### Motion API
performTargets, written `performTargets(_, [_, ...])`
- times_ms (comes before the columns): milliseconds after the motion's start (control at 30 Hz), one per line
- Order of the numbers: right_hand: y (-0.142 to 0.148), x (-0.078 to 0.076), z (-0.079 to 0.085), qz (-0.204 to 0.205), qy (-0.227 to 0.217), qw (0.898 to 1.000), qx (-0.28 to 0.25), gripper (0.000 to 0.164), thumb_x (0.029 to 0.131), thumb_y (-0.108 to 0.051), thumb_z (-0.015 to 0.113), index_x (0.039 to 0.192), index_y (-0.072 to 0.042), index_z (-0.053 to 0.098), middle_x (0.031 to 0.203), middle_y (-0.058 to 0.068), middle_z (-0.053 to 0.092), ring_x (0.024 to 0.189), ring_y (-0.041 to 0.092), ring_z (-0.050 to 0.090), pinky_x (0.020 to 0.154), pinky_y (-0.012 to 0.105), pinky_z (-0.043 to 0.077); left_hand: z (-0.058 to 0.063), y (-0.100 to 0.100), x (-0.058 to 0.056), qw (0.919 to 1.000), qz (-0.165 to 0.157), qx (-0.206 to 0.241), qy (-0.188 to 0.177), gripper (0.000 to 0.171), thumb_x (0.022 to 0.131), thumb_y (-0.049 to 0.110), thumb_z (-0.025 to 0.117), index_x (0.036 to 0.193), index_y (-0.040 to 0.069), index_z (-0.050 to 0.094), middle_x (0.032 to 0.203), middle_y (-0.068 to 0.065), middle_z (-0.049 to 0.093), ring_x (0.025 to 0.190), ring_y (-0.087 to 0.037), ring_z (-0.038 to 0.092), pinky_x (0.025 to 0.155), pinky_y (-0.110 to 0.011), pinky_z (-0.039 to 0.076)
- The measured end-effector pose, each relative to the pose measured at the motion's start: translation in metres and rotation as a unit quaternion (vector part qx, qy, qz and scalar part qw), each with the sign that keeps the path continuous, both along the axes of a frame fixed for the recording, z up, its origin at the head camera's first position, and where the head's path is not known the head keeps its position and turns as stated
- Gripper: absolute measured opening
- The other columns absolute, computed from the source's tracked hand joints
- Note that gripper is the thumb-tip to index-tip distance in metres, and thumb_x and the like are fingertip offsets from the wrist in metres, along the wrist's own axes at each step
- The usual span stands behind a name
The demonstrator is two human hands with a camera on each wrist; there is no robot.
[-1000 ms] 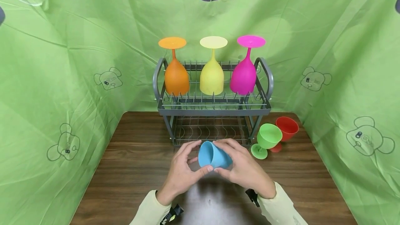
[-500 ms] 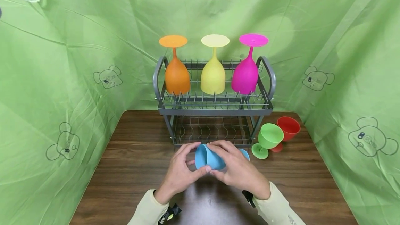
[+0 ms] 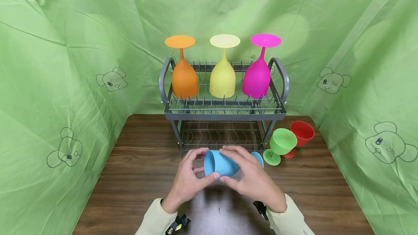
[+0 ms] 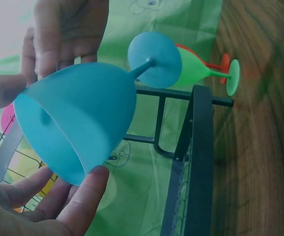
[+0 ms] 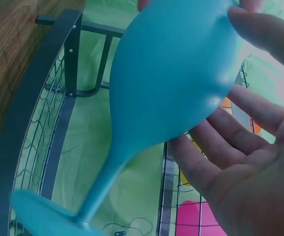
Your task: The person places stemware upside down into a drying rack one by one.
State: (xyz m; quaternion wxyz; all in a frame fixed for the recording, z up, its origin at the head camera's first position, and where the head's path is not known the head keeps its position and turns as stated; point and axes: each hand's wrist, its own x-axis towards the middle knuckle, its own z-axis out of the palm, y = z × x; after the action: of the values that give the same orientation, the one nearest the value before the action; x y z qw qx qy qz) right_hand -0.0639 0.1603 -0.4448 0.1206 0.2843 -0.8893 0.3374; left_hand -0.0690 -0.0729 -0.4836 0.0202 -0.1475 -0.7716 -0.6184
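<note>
Both hands hold a blue goblet (image 3: 225, 164) on its side, in front of the rack, with its mouth toward the left. My left hand (image 3: 191, 178) grips the rim between thumb and fingers, as the left wrist view shows on the goblet (image 4: 90, 105). Around the bowl curl the thumb and fingers of my right hand (image 3: 253, 177). In the right wrist view the goblet's stem (image 5: 102, 182) and round foot stick out past that hand. In the head view the right hand hides the stem, and only part of the foot shows beyond it.
A two-tier dark dish rack (image 3: 225, 116) stands behind the hands. Upside down on its top tier are an orange goblet (image 3: 184, 81), a yellow goblet (image 3: 222, 81) and a magenta goblet (image 3: 256, 79). Right of it, a green goblet (image 3: 282, 142) and a red goblet (image 3: 303, 133) stand on the wooden table (image 3: 137, 162).
The blue goblet has turned in the hands, and its foot now shows past the right hand. Hands and goblet have shifted slightly; the goblets on the rack stay put.
</note>
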Motion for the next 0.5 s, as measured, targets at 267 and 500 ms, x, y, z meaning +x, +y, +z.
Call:
performTargets(267, [0.003, 0.017, -0.008, -0.05, 0.014, 0.991, -0.127, 0.067, 0.08, -0.021, 0.094, 0.14, -0.016, 0.067, 0.147, 0.0, 0.063, 0.132, 0.023, 0.062, 0.11, 0.025, 0.051, -0.001, 0.002, 0.001, 0.9994, 0.006, 0.033, 0.008, 0.07, 0.082, 0.023, 0.091, 0.143, 0.021, 0.057, 0.135, -0.011, 0.058, 0.124, -0.034, 0.059, 0.088, -0.032, 0.064])
performTargets(500, [0.002, 0.03, -0.024, -0.042, -0.009, 0.941, -0.334, 0.061, 0.081, 0.011, 0.084, 0.138, 0.005, 0.063, 0.145, 0.016, 0.061, 0.137, 0.021, 0.06, 0.113, 0.029, 0.05, -0.002, 0.006, 0.001, 0.9982, 0.013, 0.056, 0.017, 0.071, 0.08, 0.019, 0.091, 0.141, 0.02, 0.056, 0.135, -0.012, 0.058, 0.122, -0.035, 0.059, 0.086, -0.037, 0.065])
